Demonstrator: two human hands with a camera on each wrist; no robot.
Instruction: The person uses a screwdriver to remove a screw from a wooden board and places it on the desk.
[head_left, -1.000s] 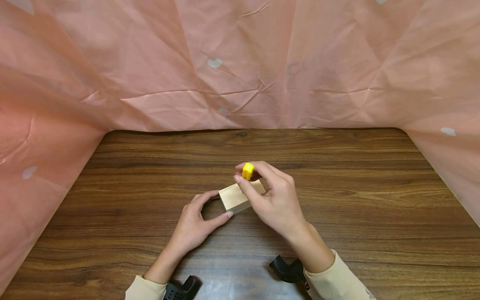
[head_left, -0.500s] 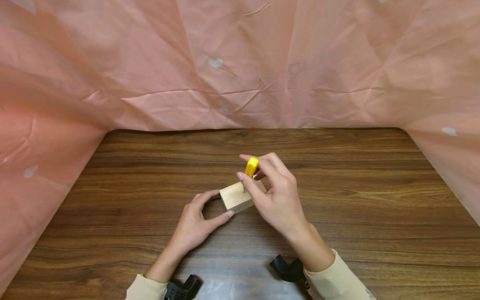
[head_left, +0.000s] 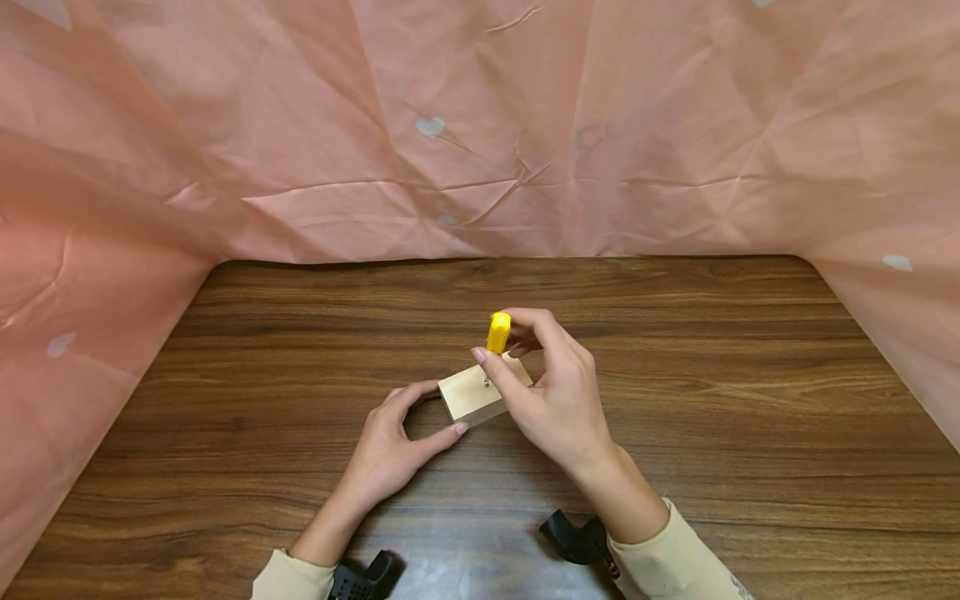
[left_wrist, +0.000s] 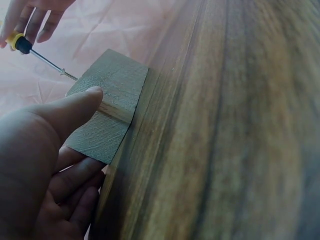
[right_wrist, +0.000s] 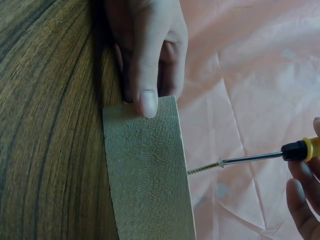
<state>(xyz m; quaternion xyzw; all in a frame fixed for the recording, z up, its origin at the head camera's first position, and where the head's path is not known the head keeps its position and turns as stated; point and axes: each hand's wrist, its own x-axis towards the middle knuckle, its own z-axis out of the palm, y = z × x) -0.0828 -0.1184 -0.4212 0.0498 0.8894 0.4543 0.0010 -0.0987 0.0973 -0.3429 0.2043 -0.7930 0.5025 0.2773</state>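
Yellow-handled screwdriver [head_left: 498, 335] has been set slightly straighter than half a second ago; forefinger of right hand [head_left: 553, 392] drawn back. Tip is seated at screw [right_wrist: 205, 167], which is left proud of wooden block [head_left: 461, 397], so probably mid-turn. Handle pinched by right hand. Block, mid-worktop [head_left: 750, 375], well off far edge, gripped by left hand [head_left: 390, 454], thumb opposing fingers.

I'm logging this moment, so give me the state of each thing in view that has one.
wooden block: resting on the table, pale face up
left hand: gripping one end of the block
screw: standing at the block's top face, thread largely exposed
screwdriver: handle up, tip at the screw's head
right hand: holding the screwdriver's handle
pink cloth: creased, hanging beyond the table
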